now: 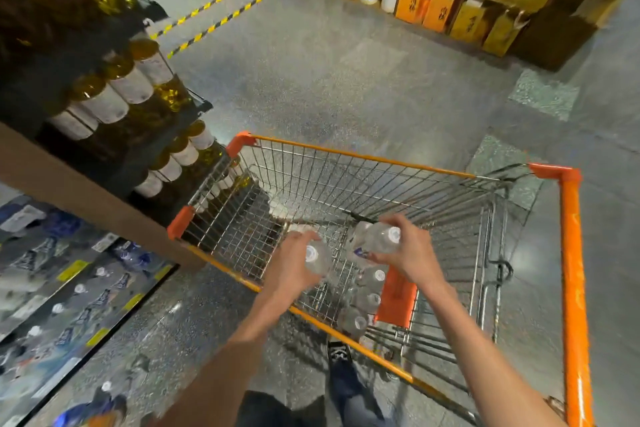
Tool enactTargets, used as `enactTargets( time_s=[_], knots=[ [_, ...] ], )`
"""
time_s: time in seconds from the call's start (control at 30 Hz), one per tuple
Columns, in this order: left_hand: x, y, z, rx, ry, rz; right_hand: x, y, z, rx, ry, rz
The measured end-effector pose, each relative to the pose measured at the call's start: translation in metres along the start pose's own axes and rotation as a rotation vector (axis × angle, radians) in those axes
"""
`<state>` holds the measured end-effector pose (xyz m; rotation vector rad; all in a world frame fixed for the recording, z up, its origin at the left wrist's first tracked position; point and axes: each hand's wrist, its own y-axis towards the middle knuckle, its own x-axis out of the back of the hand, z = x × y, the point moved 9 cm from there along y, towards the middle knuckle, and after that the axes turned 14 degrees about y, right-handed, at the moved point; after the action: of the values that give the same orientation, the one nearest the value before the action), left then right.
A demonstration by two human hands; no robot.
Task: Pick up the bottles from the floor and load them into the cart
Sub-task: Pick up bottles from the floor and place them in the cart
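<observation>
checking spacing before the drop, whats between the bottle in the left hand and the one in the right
In the head view, only bare cart mesh shows between the left-hand bottle and the right-hand bottle; nothing else sits in the gap.

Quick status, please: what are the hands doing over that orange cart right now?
Left hand grips one clear bottle; right hand grips another bottle. Both over the cart basket, several bottles already inside. Nothing blocking.
</observation>
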<state>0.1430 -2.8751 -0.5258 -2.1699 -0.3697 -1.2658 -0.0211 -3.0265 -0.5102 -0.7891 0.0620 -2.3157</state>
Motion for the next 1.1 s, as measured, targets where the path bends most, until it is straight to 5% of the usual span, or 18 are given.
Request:
enactTargets(
  time_s=[0.23,0.4,0.7,0.87,1.1],
  knots=[
    [-0.109,0.068,0.023,0.086,-0.018,0.161,-0.065,0.059,-0.083,-0.172,-0.055,0.094],
    [-0.175,0.095,0.032,-0.076,0.163,0.208,-0.105,0.094,-0.127,-0.209,-0.063,0.061],
    [-0.229,0.138,0.035,-0.116,0.212,0.260,-0.147,0.118,-0.180,-0.246,-0.267,-0.018],
    [-0.260,0.151,0.031,-0.184,0.270,0.293,-0.156,0.112,-0.214,-0.292,-0.166,0.069],
    [-0.275,0.153,0.037,0.013,0.000,0.353,-0.151,0.112,-0.217,-0.231,-0.085,0.034]
  ],
)
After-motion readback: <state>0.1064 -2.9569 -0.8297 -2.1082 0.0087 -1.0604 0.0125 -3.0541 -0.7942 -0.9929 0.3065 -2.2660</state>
